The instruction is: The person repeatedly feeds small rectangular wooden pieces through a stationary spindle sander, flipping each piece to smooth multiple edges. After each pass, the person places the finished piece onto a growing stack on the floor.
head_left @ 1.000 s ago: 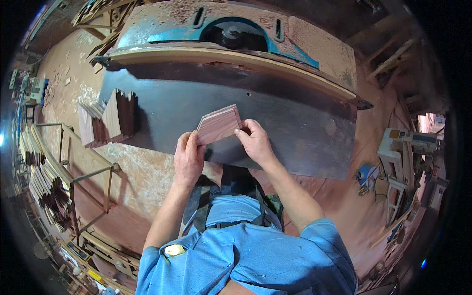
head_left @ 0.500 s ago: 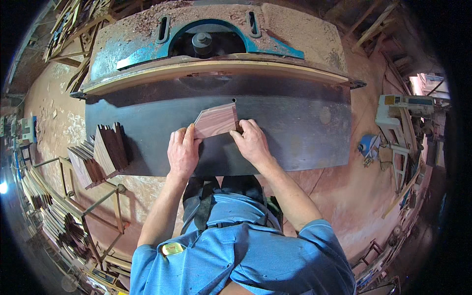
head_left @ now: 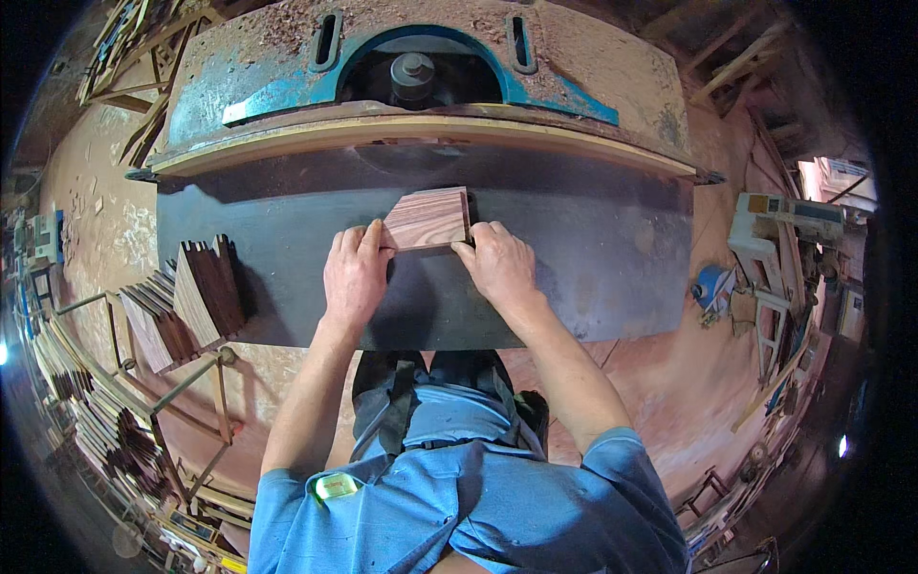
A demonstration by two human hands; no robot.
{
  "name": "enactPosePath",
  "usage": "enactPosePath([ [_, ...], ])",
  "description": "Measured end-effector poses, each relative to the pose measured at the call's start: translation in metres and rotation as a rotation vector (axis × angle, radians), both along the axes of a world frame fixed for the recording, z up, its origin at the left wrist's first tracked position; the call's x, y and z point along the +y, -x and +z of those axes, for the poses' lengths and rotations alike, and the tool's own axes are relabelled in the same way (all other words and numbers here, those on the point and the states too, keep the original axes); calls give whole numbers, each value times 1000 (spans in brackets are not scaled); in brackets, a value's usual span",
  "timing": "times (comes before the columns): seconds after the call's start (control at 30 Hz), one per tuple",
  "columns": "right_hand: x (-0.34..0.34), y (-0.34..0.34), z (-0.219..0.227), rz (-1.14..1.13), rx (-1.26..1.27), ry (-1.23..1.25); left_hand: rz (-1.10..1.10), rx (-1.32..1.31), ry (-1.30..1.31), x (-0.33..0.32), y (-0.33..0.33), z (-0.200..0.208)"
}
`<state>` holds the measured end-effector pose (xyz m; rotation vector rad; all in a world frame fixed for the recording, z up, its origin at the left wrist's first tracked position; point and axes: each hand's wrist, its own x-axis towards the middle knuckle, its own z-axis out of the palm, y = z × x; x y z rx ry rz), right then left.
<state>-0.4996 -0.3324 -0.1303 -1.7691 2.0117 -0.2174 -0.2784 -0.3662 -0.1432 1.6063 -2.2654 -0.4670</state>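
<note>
The left grip (head_left: pixel 356 275) pinched the board (head_left: pixel 426 222) at its left end; the right grip (head_left: pixel 504 263) held its near right corner. The board was over the table (head_left: pixel 593 258), short of the fence (head_left: pixel 421 132). A stack (head_left: pixel 199 304) stood at the table's left end.

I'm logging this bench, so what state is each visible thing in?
Board: held, broad face showing
Left hand: gripping board's left side
Right hand: pinching board's lower right corner
Other boards: stacked at the table's left end
Fence: spanning the table
Spindle: exposed; turning or not, cannot tell
Shavings: scattered behind fence
</note>
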Motion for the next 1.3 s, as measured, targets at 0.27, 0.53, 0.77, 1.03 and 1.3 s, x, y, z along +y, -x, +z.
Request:
enactPosePath([
  [0.27, -9, 11, -10, 26, -6, 38, 86, 78, 21, -16, 8, -1],
  [0.53, -29, 17, -10, 5, 20, -12, 131, 185, 100, -36, 14, -12],
  [0.77, -40, 21, -20, 18, 27, 90, 142, 201, 53, -48, 16, -12],
  [1.03, -45, 25, -23, 28, 31, 103, 85, 250, 94, -55, 14, -19],
  [1.3, -52, 26, -22, 27, 33, 101, 105, 235, 95, -59, 18, -16],
])
